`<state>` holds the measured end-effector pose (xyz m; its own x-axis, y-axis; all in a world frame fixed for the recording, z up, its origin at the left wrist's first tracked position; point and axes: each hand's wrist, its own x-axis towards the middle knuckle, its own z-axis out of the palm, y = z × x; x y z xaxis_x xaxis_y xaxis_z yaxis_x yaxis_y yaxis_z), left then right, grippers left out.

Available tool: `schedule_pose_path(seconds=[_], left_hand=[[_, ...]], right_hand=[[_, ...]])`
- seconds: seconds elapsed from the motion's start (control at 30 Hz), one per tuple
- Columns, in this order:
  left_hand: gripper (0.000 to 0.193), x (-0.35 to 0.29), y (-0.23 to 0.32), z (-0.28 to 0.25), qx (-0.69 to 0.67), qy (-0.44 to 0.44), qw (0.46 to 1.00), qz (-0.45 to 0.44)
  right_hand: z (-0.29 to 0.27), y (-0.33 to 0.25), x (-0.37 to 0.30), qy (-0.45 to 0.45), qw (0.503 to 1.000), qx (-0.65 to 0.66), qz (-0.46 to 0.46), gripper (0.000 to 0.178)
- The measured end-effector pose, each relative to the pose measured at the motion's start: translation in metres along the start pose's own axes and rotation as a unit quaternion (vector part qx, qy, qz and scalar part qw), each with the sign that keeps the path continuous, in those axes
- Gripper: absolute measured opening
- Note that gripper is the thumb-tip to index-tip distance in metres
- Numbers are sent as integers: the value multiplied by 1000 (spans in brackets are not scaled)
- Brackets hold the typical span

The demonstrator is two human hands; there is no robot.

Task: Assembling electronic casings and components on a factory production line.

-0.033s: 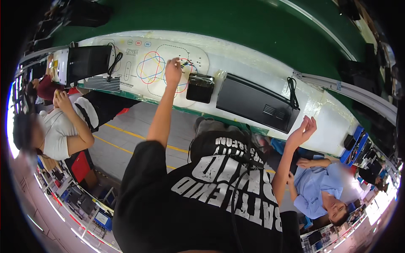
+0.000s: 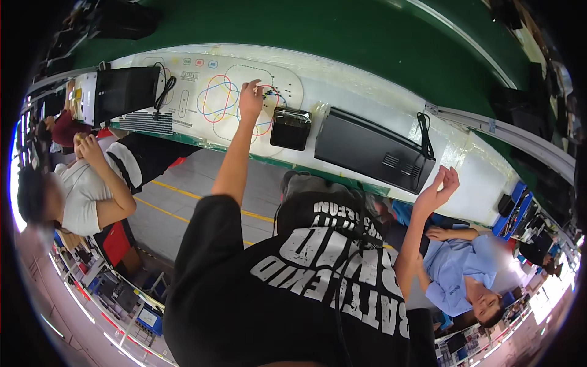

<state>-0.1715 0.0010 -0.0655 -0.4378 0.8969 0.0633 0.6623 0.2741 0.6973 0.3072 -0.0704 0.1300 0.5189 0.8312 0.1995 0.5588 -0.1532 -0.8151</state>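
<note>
Evidently a workshop: a long white surface (image 2: pixel 333 92), wrapped in glossy, wrinkled clear film, runs beside a green expanse (image 2: pixel 306 27), with a grey floor (image 2: pixel 174 168) striped yellow below. A shiny black square tray (image 2: pixel 290 147) sits on the surface; its contents are too dark to tell. Just beyond it, tiny black pieces (image 2: pixel 272 92) lie scattered on a pale printed mat (image 2: pixel 191 101). The left hand (image 2: pixel 251 101) reaches them, its grip bent; whether it holds one, I cannot tell. Near a flat, vented black housing (image 2: pixel 370 147), the right hand (image 2: pixel 439 191) hangs loosely curled, grip half-open, nothing visible in it.
</note>
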Motion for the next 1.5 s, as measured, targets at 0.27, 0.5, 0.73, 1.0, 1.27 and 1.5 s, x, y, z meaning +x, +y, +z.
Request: schedule_pose_path(seconds=[0.27,0.5,0.73,1.0,1.27,1.5], left_hand=[[15,40,-44,29,5,-90,996,17],[18,35,-20,10,-229,-4,958,-171],[22,-23,63,-66,-524,61,799,-290],[21,-76,219,-145,-604,-93,761,-218],[17,-111,304,-153,-583,-315,740,-115],[17,-149,346,-138,-584,-399,694,-132]], right_hand=[[216,-99,-5,-384,910,21,-154,18],[438,-46,-61,-522,802,-40,-286,13],[437,-59,-75,-547,738,-159,-362,7],[168,-201,-40,-472,845,213,-135,15],[49,-192,-27,-280,882,225,-305,27],[-15,-162,-31,-227,899,230,-296,25]])
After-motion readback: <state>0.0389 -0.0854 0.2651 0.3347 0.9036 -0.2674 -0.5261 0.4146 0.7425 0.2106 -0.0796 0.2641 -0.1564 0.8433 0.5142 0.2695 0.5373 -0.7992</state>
